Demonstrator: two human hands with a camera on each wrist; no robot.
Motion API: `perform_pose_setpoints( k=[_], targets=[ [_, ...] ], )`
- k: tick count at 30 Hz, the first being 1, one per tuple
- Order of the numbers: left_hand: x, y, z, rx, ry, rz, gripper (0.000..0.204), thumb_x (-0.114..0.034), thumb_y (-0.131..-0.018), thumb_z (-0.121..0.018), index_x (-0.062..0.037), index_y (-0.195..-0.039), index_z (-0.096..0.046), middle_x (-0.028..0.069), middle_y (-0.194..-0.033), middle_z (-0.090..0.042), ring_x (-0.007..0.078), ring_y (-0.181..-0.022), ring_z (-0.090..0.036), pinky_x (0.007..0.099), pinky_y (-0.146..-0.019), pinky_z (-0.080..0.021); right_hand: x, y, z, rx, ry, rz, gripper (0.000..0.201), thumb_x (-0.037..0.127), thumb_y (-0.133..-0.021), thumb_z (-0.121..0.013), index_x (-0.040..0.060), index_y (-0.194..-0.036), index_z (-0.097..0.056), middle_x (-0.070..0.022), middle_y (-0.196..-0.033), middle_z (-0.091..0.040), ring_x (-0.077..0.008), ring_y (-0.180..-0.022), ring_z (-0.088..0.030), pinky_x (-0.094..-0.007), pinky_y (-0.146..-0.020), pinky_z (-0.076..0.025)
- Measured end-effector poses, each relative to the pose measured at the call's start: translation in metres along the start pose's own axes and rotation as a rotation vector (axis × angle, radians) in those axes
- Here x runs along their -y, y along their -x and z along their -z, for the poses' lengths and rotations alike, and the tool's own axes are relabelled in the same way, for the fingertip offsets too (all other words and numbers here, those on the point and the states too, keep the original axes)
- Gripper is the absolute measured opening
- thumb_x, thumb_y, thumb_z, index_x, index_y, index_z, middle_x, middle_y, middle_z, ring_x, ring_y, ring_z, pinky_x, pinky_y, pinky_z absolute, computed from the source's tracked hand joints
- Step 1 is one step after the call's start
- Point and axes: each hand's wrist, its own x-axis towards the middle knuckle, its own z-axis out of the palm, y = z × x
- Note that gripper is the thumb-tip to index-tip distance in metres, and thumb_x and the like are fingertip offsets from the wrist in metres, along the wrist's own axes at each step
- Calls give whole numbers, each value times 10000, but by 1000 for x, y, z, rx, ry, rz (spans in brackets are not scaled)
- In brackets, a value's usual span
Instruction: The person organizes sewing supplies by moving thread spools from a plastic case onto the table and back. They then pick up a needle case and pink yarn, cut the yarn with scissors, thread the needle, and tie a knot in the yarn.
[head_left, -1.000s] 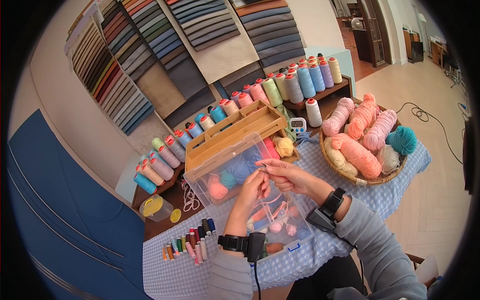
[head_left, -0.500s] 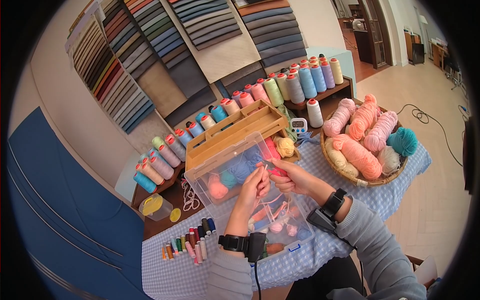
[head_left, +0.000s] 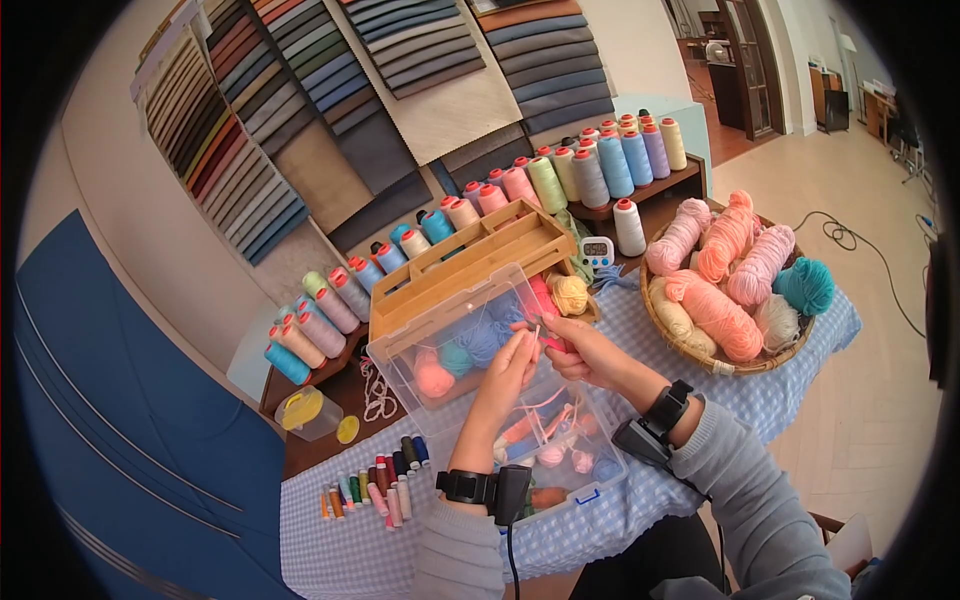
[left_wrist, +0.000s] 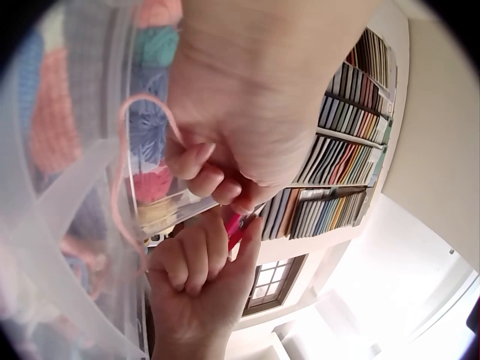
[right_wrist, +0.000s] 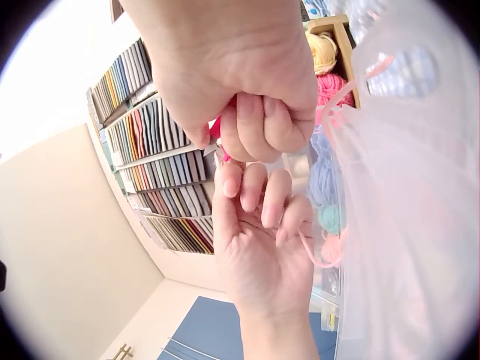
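Observation:
In front of the wooden rack, my two hands meet at the fingertips above a clear plastic box (head_left: 612, 440) with its lid (head_left: 455, 385) raised. My right hand (head_left: 590, 355) grips a small tool with a pink handle (right_wrist: 215, 127) and a metal tip; curled fingers hide most of it, so I cannot tell its kind. The left hand (head_left: 508, 370) pinches the end of a peach yarn strand (left_wrist: 120, 165) close to the tool's tip. That strand loops from under the left fingers down toward the box, where peach knitted pieces and small yarn balls lie.
A wicker basket (head_left: 690, 360) of yarn skeins stands at the right. Behind the box sits a wooden rack (head_left: 440, 290) with rows of thread cones and a timer (head_left: 598, 252). Small thread spools (head_left: 380, 480) lie on the checked cloth at left, near a lidded tub (head_left: 308, 412).
The right hand has shifted its hold, and the pink handle now shows below its fingers. The left fingers have straightened a little. Both hands stay over the box.

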Motion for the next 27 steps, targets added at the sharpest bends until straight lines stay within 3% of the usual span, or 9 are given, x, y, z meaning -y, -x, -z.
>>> perform_pose_setpoints(
  k=[1, 3, 4, 6, 10, 12, 16, 18, 27],
  targets=[
    [2, -1, 0, 0, 0, 0, 266, -298, -947, -374, -103, -778, -435, -39, -647, -373, 34, -521, -304, 173, -475, -243, -1, -1, 3, 0, 0, 0, 428, 410, -939, -348, 64, -1117, -527, 79, -453, -253, -31, -356, -174, -201, -340, -133],
    [6, -4, 0, -111, -283, -248, 273, -208, -939, -391, -28, -750, -468, 46, -795, -438, 123, -722, -444, 240, -644, -370, -4, -3, 9, 49, -26, -38, 409, 416, -932, -360, 54, -873, -542, 80, -451, -246, -34, -356, -171, -206, -344, -121],
    [7, -5, 1, -111, -283, -248, 273, -208, -939, -391, -28, -750, -468, 46, -795, -438, 123, -722, -444, 240, -644, -370, -4, -3, 9, 48, -26, -38, 409, 416, -932, -360, 54, -873, -542, 80, -451, -246, -34, -356, -171, -206, -344, -121],
    [8, -6, 3, -111, -344, -328, 253, -151, -916, -423, 13, -737, -496, 97, -926, -439, 181, -873, -446, 289, -780, -366, -1, -1, 5, 6, 14, -19, 412, 408, -929, -364, 76, -711, -477, 78, -447, -241, -37, -353, -168, -211, -345, -114],
    [5, -5, -1, -170, -407, -357, 241, -134, -910, -432, 6, -727, -502, 101, -902, -444, 183, -840, -454, 275, -758, -373, 1, 0, -1, -49, 30, 4, 405, 379, -932, -367, 74, -699, -496, 77, -441, -243, -37, -349, -168, -212, -343, -116],
    [5, -5, -1, -156, -397, -373, 280, -163, -922, -424, -14, -691, -477, 65, -875, -396, 131, -793, -421, 244, -717, -358, 0, 0, 0, -65, 35, 29, 379, 354, -932, -381, 76, -706, -503, 75, -438, -254, -37, -348, -169, -212, -341, -119],
    [4, -6, 0, -137, -419, -395, 279, -164, -924, -418, -13, -698, -480, 64, -877, -395, 131, -795, -422, 244, -721, -359, -3, -2, 4, -56, 48, 44, 360, 338, -933, -392, 74, -721, -513, 75, -439, -263, -37, -347, -168, -212, -341, -120],
    [5, -6, 1, -123, -400, -370, 232, -126, -910, -436, 11, -735, -504, 91, -889, -423, 171, -827, -452, 270, -747, -376, -3, -2, 4, -56, 60, 57, 359, 337, -934, -395, 72, -725, -519, 76, -440, -264, -37, -347, -168, -212, -340, -118],
    [0, -4, -2, -109, -335, -355, 229, -121, -917, -429, 20, -748, -494, 76, -867, -402, 152, -797, -440, 264, -728, -374, -4, -2, 7, -19, -7, 35, 353, 331, -937, -386, 70, -739, -515, 75, -440, -261, -38, -347, -164, -214, -338, -114]
  ],
)
